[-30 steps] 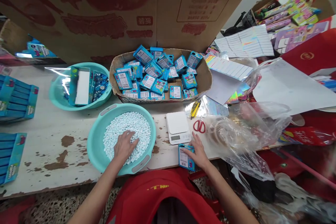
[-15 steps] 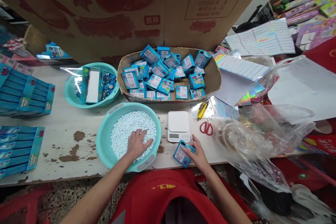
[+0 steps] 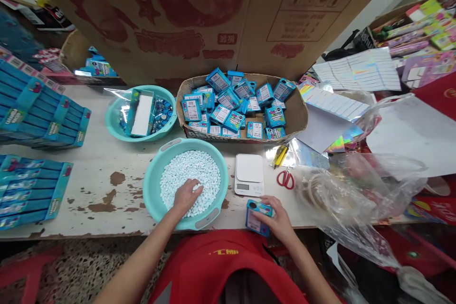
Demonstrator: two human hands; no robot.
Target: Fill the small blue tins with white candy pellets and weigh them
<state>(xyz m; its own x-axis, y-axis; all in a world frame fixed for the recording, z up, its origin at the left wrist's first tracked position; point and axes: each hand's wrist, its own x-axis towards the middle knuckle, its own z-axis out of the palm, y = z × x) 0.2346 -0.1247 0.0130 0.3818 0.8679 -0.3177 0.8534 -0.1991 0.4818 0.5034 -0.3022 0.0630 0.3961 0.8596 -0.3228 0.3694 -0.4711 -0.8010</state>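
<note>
White kitchen scale [image 3: 249, 168], one, on a white table [image 3: 89, 166] with worn brown patches; clock positions are read from it. At six o'clock, by the table's near edge: small blue box [image 3: 255, 228], printed, dark round spot at its upper end, gripped by the right hand [image 3: 280, 221], thumb across its face; whether it touches the table cannot be told. At nine o'clock: turquoise bowl [image 3: 151, 194], grey handle insets, holding white pellets [image 3: 188, 164] in quantity; left hand [image 3: 186, 195] among them, just toward the bowl's own six o'clock, fingers bent, whether closed on any pellets cannot be told. At ten: second turquoise bowl [image 3: 167, 134], with blue round pieces [image 3: 163, 111] and a blue package [image 3: 143, 114] bearing a white panel. At twelve: low cardboard tray [image 3: 297, 111], loaded with blue boxes [image 3: 228, 113] lying at various angles; behind it, large cardboard carton [image 3: 213, 19], red print. At two: yellow cutter [image 3: 280, 156], near a shiny silver sheet [image 3: 302, 152]. At three: scissors [image 3: 286, 179], red handles, apart from the scale. Between three and four: clear plastic bags [image 3: 338, 202], crumpled. Far out at nine: bank of blue packs [image 3: 32, 190], with another above it
</note>
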